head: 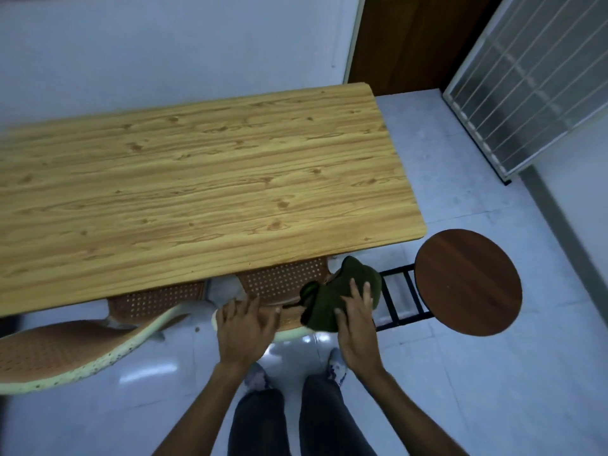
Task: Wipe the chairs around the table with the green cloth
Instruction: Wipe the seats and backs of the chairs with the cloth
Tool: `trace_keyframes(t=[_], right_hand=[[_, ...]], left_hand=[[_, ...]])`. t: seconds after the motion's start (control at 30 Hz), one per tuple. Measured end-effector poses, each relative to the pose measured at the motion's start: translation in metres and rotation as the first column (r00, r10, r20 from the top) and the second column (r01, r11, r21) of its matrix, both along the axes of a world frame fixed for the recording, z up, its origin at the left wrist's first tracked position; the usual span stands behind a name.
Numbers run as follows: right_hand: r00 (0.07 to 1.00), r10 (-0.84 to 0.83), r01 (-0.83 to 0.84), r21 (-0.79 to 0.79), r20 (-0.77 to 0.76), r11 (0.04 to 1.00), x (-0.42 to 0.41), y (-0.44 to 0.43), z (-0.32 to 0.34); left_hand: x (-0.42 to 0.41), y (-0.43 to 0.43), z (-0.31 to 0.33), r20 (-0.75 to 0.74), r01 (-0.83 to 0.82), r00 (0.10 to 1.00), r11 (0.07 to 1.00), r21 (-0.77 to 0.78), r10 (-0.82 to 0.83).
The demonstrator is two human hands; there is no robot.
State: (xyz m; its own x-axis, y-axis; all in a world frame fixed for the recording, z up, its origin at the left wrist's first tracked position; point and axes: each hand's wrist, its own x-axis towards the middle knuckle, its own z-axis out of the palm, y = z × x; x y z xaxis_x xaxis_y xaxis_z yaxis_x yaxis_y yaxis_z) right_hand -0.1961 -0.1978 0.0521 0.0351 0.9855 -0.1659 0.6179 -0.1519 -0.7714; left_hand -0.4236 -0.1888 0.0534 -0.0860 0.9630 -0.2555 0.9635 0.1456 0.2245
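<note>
A dark green cloth [345, 287] is bunched on the top of a brown perforated chair [279, 279] tucked under the wooden table [197, 179]. My right hand [357, 327] presses on the cloth with fingers spread over it. On the pale top rim of the same chair's backrest, just left of the cloth, my left hand [245, 330] rests. A second brown perforated chair [59, 350] with a pale rim stands at the lower left. Right of the cloth stands a round dark wooden stool [467, 281] on a black frame.
The table fills the middle of the view, against a white wall. A brown door [404, 37] and a white grille panel [533, 77] are at the back right. My legs and feet stand on the pale tiled floor [493, 390] below the chair.
</note>
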Motion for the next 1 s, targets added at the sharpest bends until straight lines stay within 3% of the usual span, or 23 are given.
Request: trace_keyframes(t=[0.07,0.23,0.3,0.4,0.5,0.6,0.77,0.93,1.0], right_hand=[[0.99,-0.107,0.104,-0.038,-0.094,0.994,0.003,0.015,0.002],[0.981,-0.182,0.173,-0.116,-0.069,0.978,0.043,0.079,-0.017],[0.981,-0.184,0.157,-0.295,-0.063,0.942,0.06,0.115,-0.03],[0.951,-0.261,0.115,-0.598,-0.163,0.793,0.074,0.156,-0.048],[0.916,-0.327,0.077,-0.699,-0.231,0.711,0.077,0.166,-0.051],[0.934,-0.268,0.057,-0.645,-0.234,0.762,0.076,0.154,-0.032],[1.0,-0.007,0.003,-0.301,-0.01,0.954,0.052,0.068,0.022],[0.994,0.112,-0.11,-0.166,0.005,0.98,-0.005,-0.025,0.017],[0.998,0.069,-0.07,-0.168,-0.012,0.983,-0.01,-0.025,0.009]], left_hand=[[0.002,0.0,-0.008,-0.051,-0.049,0.998,0.999,-0.014,0.048],[0.009,0.002,-0.014,-0.094,-0.1,0.99,0.995,0.01,0.1],[0.01,0.001,-0.014,-0.099,-0.113,0.988,0.993,0.029,0.116],[0.01,0.001,-0.015,-0.097,-0.129,0.986,0.99,0.049,0.133],[0.013,0.002,-0.015,-0.106,-0.138,0.984,0.989,0.048,0.142],[0.013,-0.001,-0.014,-0.099,-0.14,0.985,0.989,0.046,0.144],[0.013,-0.001,-0.009,-0.096,-0.144,0.985,0.99,0.008,0.144],[0.009,-0.002,-0.009,-0.086,-0.131,0.988,0.991,-0.005,0.13],[0.008,-0.001,-0.009,-0.084,-0.128,0.988,0.992,-0.003,0.127]])
